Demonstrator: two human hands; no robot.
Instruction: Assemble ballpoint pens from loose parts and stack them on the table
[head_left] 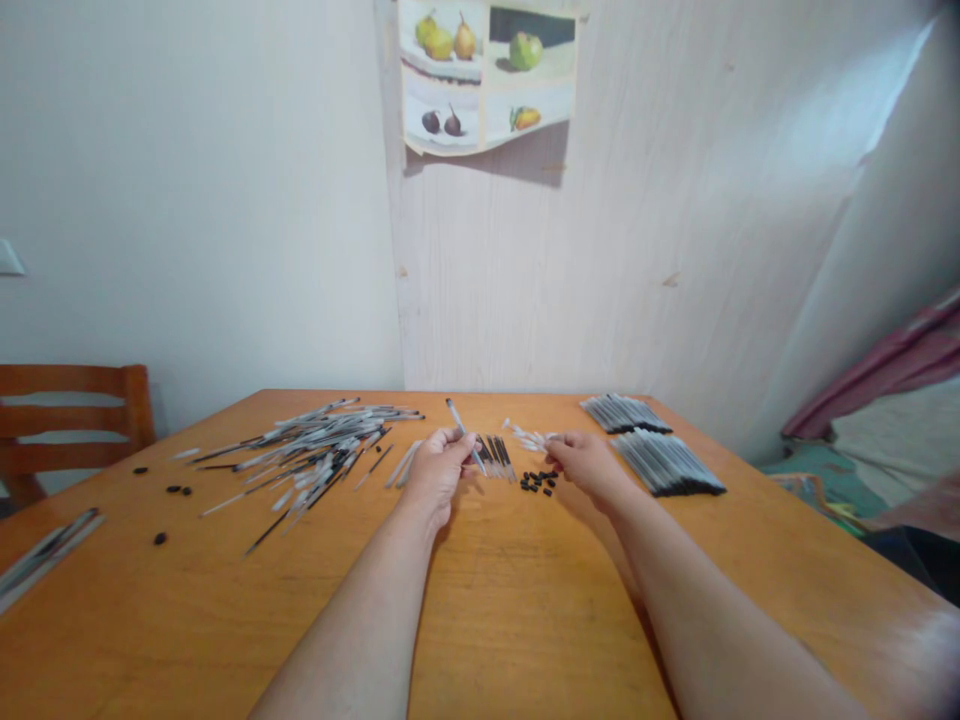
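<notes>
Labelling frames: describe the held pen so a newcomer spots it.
On the wooden table, go to the left hand, near the middle. The pen slants up from its grip, black end uppermost. Unlike the rows of pens at right, it is held.

The held pen (454, 415) is pale grey with a black end, the small plugs (534, 488) plain black and the slim pieces (531, 439) white. The bench (487, 620) is orange-brown with a faint grain, the lined-up pens (664, 460) translucent grey edged with black. The fruit poster (483, 85) mixes yellow-green, green, dark purple and orange.
</notes>
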